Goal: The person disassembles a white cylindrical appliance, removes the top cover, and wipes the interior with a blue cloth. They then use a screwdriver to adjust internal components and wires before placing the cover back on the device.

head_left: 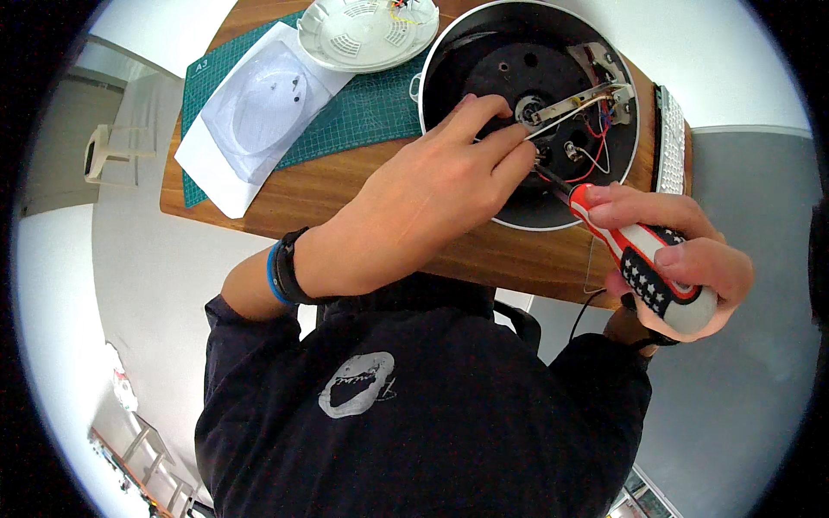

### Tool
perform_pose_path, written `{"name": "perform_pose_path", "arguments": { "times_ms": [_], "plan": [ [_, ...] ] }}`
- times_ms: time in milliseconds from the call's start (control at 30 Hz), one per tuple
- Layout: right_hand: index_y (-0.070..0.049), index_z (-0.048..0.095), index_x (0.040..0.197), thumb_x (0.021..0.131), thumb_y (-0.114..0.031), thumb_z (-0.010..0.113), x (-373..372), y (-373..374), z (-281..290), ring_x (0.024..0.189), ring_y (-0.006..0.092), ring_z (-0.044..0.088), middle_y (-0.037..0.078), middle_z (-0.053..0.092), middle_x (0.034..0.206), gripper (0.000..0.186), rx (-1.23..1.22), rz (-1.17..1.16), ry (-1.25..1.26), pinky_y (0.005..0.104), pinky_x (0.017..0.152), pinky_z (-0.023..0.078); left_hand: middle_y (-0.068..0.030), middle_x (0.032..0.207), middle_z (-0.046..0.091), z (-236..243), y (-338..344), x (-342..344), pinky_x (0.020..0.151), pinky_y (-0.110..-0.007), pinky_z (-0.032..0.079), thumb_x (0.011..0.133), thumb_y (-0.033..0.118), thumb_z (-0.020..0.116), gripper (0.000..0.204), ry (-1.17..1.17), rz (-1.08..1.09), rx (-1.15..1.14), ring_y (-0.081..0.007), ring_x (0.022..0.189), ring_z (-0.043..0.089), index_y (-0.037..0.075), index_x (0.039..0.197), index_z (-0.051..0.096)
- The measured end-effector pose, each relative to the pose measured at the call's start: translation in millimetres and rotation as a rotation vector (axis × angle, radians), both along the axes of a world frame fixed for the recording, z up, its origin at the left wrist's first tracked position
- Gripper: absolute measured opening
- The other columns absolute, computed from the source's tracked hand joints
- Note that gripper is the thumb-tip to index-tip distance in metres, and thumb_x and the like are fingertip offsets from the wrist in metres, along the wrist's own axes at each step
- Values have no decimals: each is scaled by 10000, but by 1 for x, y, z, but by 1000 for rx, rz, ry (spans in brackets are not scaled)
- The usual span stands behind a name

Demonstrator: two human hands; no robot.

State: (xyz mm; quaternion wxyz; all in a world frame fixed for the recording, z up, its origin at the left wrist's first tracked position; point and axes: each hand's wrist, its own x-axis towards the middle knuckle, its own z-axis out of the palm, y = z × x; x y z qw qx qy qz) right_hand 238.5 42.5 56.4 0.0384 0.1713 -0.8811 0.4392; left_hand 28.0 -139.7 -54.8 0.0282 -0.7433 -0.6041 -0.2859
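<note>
My right hand (704, 259) is wrapped round the thick handle of a screwdriver (643, 246), coloured red, white and black with white stars. Its shaft slants down to the left into a round, black-lined housing (423, 95) with a pale rim. Over the housing's near left side reaches my left hand (436, 186), its fingers bent together beside the screwdriver's tip. Those fingers hide the tip, and what they pinch cannot be made out. Beside them runs a white wire (566, 116). Red wires (596, 129) and a metal bracket (574, 99) sit at the housing's right.
The housing stands on a wooden table (484, 259). Left of it, a green cutting mat (345, 129) carries white paper (216, 186) and clear plastic with several small dark parts. A whitish vented cover (367, 56) lies behind. Along the right edge is a white keyboard (670, 142).
</note>
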Motion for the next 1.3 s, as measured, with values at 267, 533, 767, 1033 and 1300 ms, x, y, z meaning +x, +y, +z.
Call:
{"name": "perform_pose_path", "arguments": {
  "times_ms": [267, 533, 767, 1033, 1300],
  "plan": [
    [-112, 621, 1277, 847, -259, 931, 9, -20, -27, 1199, 449, 699, 305, 592, 1350, 550, 29, -413, 383, 465, 908, 659, -174, 1409, 657, -3, 3, 2, 1100, -420, 580, 878, 28, 652, 488, 51, 6, 37, -386, 1400, 548, -56, 1358, 635],
    [71, 652, 1293, 847, -401, 956, 25, -43, -7, 1041, 310, 708, 236, 705, 1169, 717, 550, -736, 495, 405, 923, 592, -175, 1412, 651, -3, 1, 2, 1118, -423, 564, 880, 27, 646, 498, 46, 1, 46, -381, 1386, 548, -66, 1369, 630],
    [106, 667, 1279, 899, -282, 913, 24, -58, 1, 1123, 342, 721, 280, 731, 1222, 596, 561, -769, 448, 437, 1006, 584, -163, 1414, 651, -8, 6, 3, 1065, -414, 600, 888, 26, 640, 477, 46, 21, 64, -380, 1382, 549, -64, 1356, 631],
    [52, 691, 1212, 921, -181, 836, 24, -57, 4, 1135, 406, 734, 293, 743, 1206, 400, 386, -613, 378, 503, 1007, 573, -160, 1388, 648, -6, 6, 7, 1023, -412, 627, 884, 23, 646, 483, 78, 39, 58, -382, 1368, 555, -64, 1359, 626],
    [13, 676, 1290, 955, -56, 656, 25, -62, 3, 1182, 385, 720, 313, 656, 1413, 342, 339, -505, 297, 463, 1022, 574, -171, 1378, 645, -9, 4, 7, 1129, -418, 546, 882, 29, 651, 496, 145, 41, 64, -393, 1354, 559, -63, 1368, 611]
  ]
}}
